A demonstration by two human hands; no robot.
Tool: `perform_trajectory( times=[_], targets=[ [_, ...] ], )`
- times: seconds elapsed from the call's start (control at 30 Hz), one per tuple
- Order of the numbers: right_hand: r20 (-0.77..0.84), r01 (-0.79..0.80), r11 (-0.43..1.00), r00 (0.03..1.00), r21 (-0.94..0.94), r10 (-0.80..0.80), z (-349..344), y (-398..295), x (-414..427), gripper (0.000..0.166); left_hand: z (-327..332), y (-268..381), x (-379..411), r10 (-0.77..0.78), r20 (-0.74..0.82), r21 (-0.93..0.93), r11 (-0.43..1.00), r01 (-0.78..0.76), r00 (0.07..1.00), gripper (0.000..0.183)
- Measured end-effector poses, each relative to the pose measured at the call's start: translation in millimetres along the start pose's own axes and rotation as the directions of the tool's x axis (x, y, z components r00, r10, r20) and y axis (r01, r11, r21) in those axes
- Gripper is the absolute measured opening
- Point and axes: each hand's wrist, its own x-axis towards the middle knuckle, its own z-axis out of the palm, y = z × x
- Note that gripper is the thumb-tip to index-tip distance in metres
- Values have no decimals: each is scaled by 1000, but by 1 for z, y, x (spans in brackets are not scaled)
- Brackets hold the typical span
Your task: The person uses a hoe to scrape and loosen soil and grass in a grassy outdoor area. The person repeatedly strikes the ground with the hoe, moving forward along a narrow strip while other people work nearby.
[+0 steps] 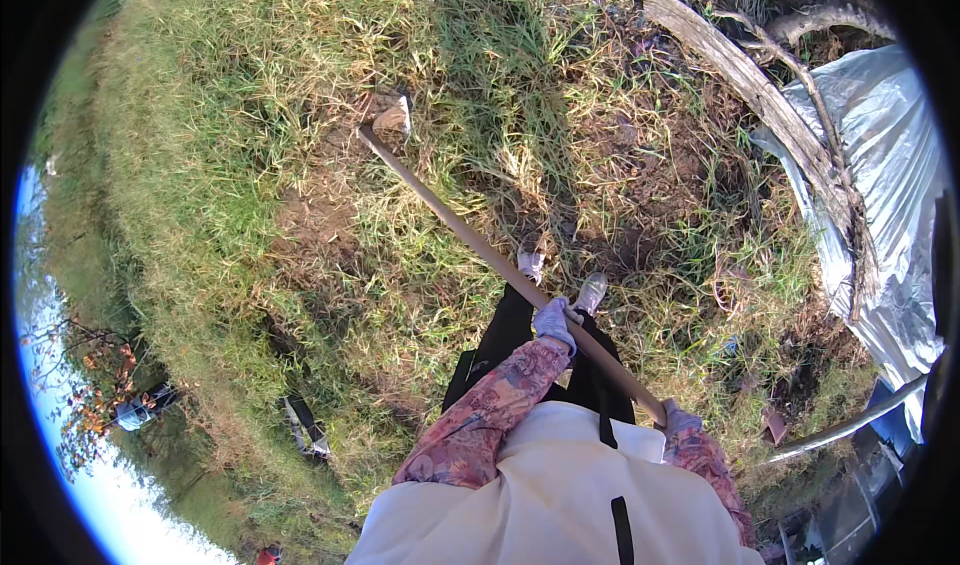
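Observation:
Both hands wear pale lilac gloves and grip one long wooden handle, which slants from the waist up-left to the ground. My left hand closes round it at mid-length, in front of the thighs. Close to the waist, my right hand is wrapped around the lower right end of the handle. A pale, flat-sided piece, perhaps a tool head or a stone, lies at the far end among dry grass and bare soil; whether it is joined to the handle I cannot tell.
Two shoes stand on grassy ground below the handle. At the right, a weathered log lies across a translucent plastic sheet. A thin pole rests at lower right. Dark and white objects lie in grass at lower left.

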Motion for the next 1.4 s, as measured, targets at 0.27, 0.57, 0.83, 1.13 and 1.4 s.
perform_trajectory(
  times=[0.27,0.57,0.83,1.13,1.4],
  targets=[
    [-197,394,915,894,-85,-403,-73,-178,84,39,-19,272,80,326,670,-183,943,-277,667,19],
    [-88,210,970,976,119,-200,-30,-92,90,38,-20,138,140,278,531,-214,958,-191,800,14],
    [123,-152,988,981,0,150,41,30,-27,42,-38,-66,23,-58,-14,78,995,59,998,17],
    [-250,209,972,952,103,-178,-13,-99,67,40,64,130,18,397,-231,288,900,-327,888,20],
    [-229,518,818,852,249,-470,-60,-228,138,40,145,267,-11,705,-25,456,639,-620,708,23]
  ],
)
